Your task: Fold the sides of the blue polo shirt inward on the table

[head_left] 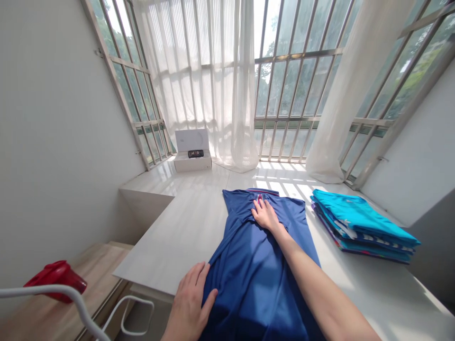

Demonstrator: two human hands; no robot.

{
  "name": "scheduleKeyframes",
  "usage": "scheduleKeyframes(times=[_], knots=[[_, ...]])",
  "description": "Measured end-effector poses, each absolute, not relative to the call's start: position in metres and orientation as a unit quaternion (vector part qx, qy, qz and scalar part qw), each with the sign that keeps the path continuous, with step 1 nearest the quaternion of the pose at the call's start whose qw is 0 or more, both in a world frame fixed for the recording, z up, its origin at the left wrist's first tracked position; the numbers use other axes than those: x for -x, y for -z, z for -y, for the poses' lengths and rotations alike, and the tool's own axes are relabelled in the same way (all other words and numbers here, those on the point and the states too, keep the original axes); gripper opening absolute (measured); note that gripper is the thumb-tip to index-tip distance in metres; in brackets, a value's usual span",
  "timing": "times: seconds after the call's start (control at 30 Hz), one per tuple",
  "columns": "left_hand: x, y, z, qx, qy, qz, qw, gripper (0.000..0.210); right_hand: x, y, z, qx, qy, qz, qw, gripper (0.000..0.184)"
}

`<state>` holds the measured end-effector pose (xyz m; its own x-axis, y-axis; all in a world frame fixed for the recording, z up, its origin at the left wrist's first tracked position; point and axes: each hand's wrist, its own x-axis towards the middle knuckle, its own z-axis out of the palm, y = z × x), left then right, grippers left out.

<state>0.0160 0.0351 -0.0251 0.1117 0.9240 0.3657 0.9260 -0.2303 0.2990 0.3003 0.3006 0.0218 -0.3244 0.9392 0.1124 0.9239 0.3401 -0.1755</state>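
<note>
A navy blue polo shirt (263,274) lies spread on the white ledge, its striped collar toward the window and its lower part running out of view at the bottom. My right hand (266,215) rests on the shirt just below the collar, fingers stretched out near the red-edged placket. At the shirt's left edge lies my left hand (194,296), fingers extended and thumb apart, touching the cloth. Soft creases run across the fabric between the hands.
To the right sits a stack of folded shirts (362,225), turquoise on top. A white box (193,163) with its lid raised and a phone (195,153) on it stands by the curtain (227,94). At lower left are a red plastic object (59,279) and a white curved tube (80,303).
</note>
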Motion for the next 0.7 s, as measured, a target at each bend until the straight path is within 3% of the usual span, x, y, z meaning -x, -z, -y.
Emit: scheduleKeyframes(times=[0.23,0.43,0.53,0.6,0.7], knots=[[0.009,0.078,0.064,0.583,0.43,0.687,-0.06,0.046,-0.29,-0.035,-0.282,0.62,-0.051,0.761,0.183,0.05],[0.024,0.073,0.051,0.562,0.443,0.682,-0.153,0.054,-0.282,-0.057,-0.201,0.575,-0.068,0.767,0.275,0.048],[0.027,0.064,0.047,0.611,0.396,0.653,-0.208,0.039,-0.294,-0.059,-0.117,0.469,-0.179,0.77,0.394,0.038],[0.027,0.064,0.049,0.642,0.368,0.627,-0.242,0.029,-0.305,-0.05,-0.057,0.463,-0.253,0.735,0.426,0.034],[0.023,0.07,0.052,0.628,0.385,0.621,-0.268,0.037,-0.321,-0.014,0.024,0.536,-0.328,0.629,0.458,0.037]])
